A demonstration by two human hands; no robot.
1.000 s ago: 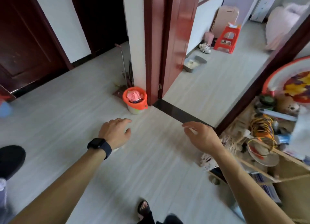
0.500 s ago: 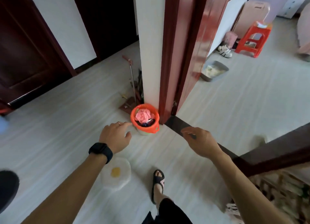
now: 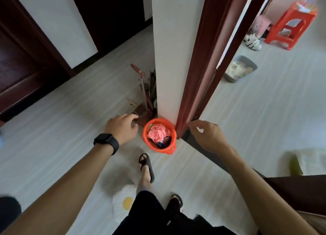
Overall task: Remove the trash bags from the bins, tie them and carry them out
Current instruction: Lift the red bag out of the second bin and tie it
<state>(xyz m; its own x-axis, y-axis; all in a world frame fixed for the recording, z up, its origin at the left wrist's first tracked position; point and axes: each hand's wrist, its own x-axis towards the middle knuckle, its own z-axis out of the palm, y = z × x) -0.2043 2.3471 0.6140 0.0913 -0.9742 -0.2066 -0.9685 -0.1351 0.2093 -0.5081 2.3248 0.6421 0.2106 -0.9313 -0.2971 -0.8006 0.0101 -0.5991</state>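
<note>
A small bin (image 3: 145,129) stands on the floor (image 3: 70,125), right up against the foot of a white wall (image 3: 167,58). A dark red door frame (image 3: 202,67) is just beside it. An orange bag (image 3: 170,150) lines the bin and folds over its rim. The bag is not tied. Inside lie a ball of pink paper (image 3: 157,132) and some dark bits.

The left hand (image 3: 121,129) hangs in the air just left of the bin. Its fingers are loosely bent and it holds nothing. There is a black watch (image 3: 106,143) on that wrist. The right hand (image 3: 208,136) hangs just right of the bin, in front of the bottom of the door frame. Its fingers are loose too, and it holds nothing. Neither hand touches the bag.

A foot in a black sandal (image 3: 146,167) is near the bin. A white mat (image 3: 123,204) shaped like a fried egg lies by the feet. A broom (image 3: 143,93) leans on the wall behind the bin. Through the door are a grey tray (image 3: 240,69) and a red stool (image 3: 291,26).
</note>
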